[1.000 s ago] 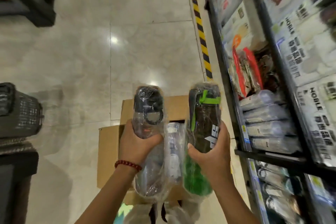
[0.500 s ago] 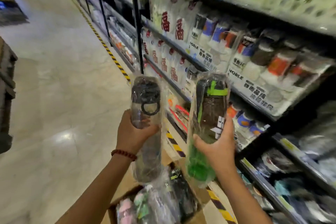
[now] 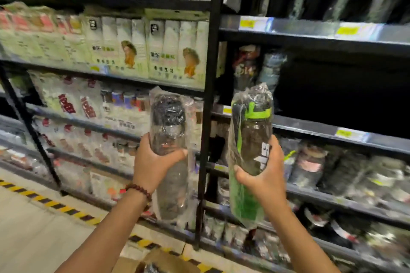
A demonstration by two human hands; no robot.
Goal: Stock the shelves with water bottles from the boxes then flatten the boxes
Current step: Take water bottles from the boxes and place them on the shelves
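Black metal shelves (image 3: 310,35) fill a shop aisle, packed with boxed and bagged goods; pale floor (image 3: 33,232) with a yellow-black stripe (image 3: 51,206) runs below, and a box (image 3: 159,261) flap shows at the bottom edge. Left hand (image 3: 153,168) grips a plastic-wrapped black-capped bottle (image 3: 169,139) upright at mid-body, fingers curled round it. Right hand (image 3: 264,175) clamps a wrapped green-capped bottle (image 3: 250,139) likewise, thumb across its front. Both are held up before the shelves. White letters on the green bottle are partly hidden; shelf labels are too blurred to read.
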